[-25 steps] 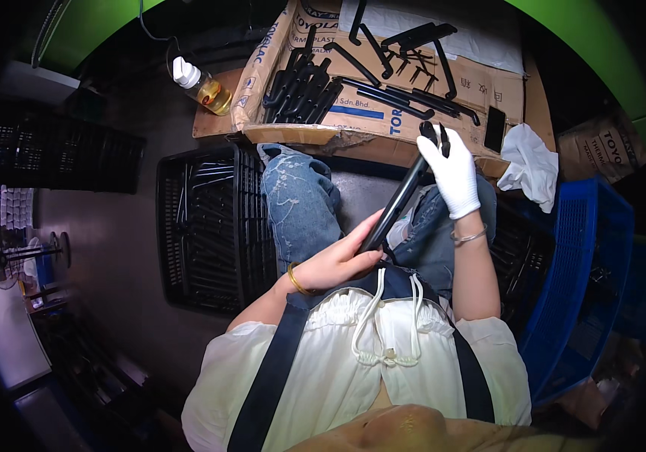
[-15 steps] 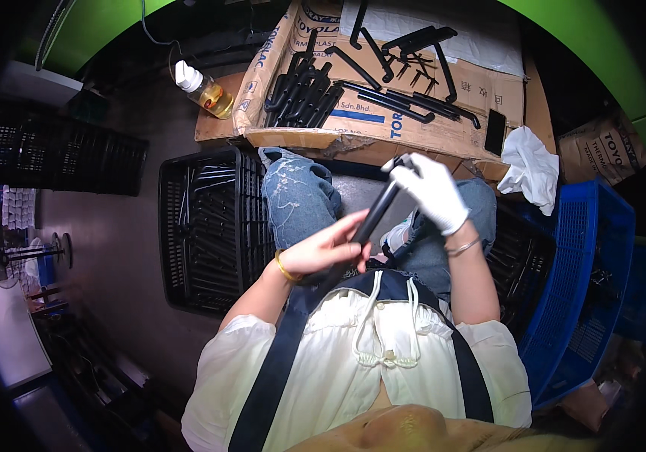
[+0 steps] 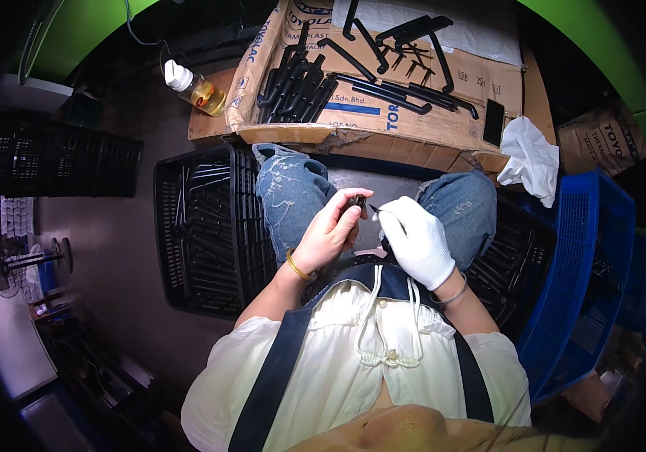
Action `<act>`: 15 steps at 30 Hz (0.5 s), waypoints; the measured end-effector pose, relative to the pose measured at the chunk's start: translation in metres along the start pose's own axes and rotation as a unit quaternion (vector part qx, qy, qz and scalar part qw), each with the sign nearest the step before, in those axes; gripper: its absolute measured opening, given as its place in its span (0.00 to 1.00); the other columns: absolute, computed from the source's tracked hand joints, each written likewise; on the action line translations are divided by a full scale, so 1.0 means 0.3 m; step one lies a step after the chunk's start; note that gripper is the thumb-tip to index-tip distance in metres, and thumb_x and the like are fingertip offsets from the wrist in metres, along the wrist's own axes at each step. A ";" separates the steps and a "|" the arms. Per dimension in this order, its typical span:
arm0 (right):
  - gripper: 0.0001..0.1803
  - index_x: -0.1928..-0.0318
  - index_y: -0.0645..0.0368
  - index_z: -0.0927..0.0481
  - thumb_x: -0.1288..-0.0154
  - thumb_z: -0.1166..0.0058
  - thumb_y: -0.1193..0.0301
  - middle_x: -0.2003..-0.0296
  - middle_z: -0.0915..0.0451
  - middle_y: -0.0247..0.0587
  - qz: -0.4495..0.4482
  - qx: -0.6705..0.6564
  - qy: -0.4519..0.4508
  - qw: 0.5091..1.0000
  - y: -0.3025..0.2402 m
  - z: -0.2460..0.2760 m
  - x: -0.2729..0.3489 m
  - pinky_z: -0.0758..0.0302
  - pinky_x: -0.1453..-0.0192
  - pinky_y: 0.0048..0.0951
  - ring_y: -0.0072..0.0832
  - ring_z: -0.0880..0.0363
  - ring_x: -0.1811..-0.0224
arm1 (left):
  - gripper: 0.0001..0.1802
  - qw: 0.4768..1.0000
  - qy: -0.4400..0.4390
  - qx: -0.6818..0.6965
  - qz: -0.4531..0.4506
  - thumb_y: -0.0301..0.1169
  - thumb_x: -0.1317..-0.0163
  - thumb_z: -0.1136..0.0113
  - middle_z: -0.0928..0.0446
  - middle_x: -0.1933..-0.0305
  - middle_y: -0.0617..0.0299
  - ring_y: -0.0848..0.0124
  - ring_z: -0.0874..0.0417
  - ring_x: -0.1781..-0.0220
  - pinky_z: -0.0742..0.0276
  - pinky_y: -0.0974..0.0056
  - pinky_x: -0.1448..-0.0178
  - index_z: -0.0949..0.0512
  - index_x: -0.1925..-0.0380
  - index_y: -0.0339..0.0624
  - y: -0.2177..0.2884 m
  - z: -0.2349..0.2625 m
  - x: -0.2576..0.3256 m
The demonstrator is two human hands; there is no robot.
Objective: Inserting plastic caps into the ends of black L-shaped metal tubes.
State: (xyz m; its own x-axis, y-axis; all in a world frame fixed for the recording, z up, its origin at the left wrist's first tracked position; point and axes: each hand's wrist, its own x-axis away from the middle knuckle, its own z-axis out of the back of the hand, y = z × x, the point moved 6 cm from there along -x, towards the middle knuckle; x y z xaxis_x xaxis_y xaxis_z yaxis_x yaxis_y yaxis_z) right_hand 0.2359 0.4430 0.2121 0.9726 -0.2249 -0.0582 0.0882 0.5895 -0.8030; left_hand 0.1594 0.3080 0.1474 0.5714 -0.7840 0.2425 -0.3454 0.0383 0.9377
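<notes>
My bare left hand (image 3: 329,235) is closed around a black tube (image 3: 357,201), whose dark end shows between thumb and forefinger; the rest of it is hidden. Close on its right, my right hand (image 3: 419,242) wears a white knitted glove, fingers pinched together. A small dark pointed piece (image 3: 373,209) sticks out from the gloved fingertips toward the tube end; its kind I cannot make out. Both hands are above my lap, between my knees. Beyond them, a flattened cardboard box (image 3: 353,135) carries several bent black tubes (image 3: 293,94) and a cluster of small black pins (image 3: 417,64).
At my left stands a black crate (image 3: 244,218) full of black tubes. More black tubes (image 3: 500,256) lie at my right, beside a blue crate (image 3: 571,279). A phone (image 3: 494,123), a white cloth (image 3: 528,162) and a bottle of yellow liquid (image 3: 201,92) rest around the cardboard.
The tube has swung from a long diagonal to nearly end-on. My left hand has moved up; my right hand has come down from the tube's far end, and a small pointed piece now shows at its fingertips.
</notes>
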 end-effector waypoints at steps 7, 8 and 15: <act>0.07 0.60 0.59 0.17 0.35 0.45 0.71 0.66 0.18 0.47 0.002 0.050 0.002 0.999 -0.047 0.014 -0.018 0.21 0.63 0.36 0.44 0.16 0.67 | 0.14 1.000 -0.013 0.002 0.018 0.31 0.24 0.54 0.30 0.71 0.71 0.85 0.35 0.81 0.38 0.76 0.77 0.30 0.42 0.42 0.008 -0.016 0.004; 0.07 0.60 0.59 0.17 0.34 0.45 0.70 0.66 0.17 0.47 0.003 0.056 0.000 0.998 -0.046 0.012 -0.019 0.21 0.64 0.36 0.44 0.16 0.67 | 0.14 1.000 -0.014 -0.003 0.017 0.31 0.24 0.54 0.31 0.71 0.71 0.85 0.35 0.81 0.38 0.76 0.77 0.30 0.43 0.42 0.013 -0.019 0.005; 0.08 0.60 0.59 0.17 0.34 0.45 0.69 0.66 0.17 0.46 0.016 0.070 -0.017 0.997 -0.048 0.014 -0.018 0.21 0.63 0.36 0.44 0.16 0.66 | 0.12 1.000 0.017 -0.007 -0.008 0.30 0.26 0.49 0.30 0.70 0.70 0.85 0.34 0.76 0.36 0.76 0.71 0.31 0.47 0.40 0.021 -0.017 0.004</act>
State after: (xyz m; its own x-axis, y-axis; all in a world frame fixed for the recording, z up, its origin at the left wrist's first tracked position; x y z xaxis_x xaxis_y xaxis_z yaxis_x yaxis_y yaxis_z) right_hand 0.2303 0.4391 0.2264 0.9817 -0.1804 -0.0604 0.0849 0.6994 -0.7096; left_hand 0.1617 0.3103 0.1548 0.6022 -0.7629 0.2355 -0.3250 0.0352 0.9451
